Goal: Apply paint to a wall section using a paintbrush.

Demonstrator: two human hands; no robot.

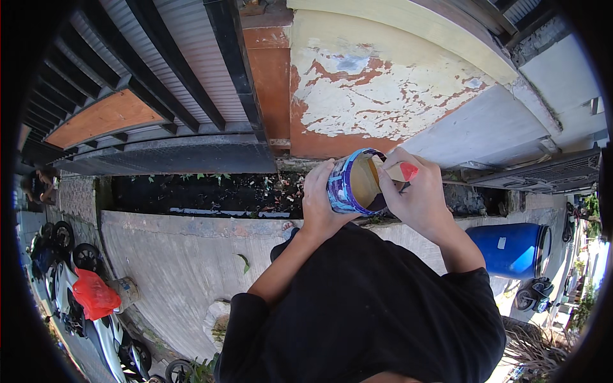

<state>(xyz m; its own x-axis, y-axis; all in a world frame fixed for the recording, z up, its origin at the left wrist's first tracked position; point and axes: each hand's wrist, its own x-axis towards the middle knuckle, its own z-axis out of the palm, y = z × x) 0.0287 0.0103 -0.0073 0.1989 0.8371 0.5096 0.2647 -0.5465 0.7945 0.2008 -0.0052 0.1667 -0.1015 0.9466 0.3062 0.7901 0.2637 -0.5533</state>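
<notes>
At the edge of the pavement (172,249), in front of a flaking wall (396,60), a person in a black shirt (377,306) holds a blue and purple tin (343,191) out ahead of the body, above the strip where the pavement meets the drain (211,196).

Progress: the tin is uncovered, and a tan colour shows inside it; whether that is the contents or a coated inner wall cannot be told. The wall is uneven. Cream covers its upper part, a broad ragged patch of white and orange-brown lies below, and an orange-brown band runs along the foot. On this evidence, the work appears to be at the tin rather than on the wall, and the broken patch is judged to be without an even coat. No fresh strokes can be confirmed.

Pose: the left hand (317,196) is wrapped around the tin's near left side, its forearm angled up from the lower left, elbow bent. The right hand (418,195) is at the tin's mouth, fingers closed on a brush-like tool (409,171) with a red end; its working end is hidden. The right wrist is bent inward. The tin tilts, its mouth toward the right hand.
</notes>
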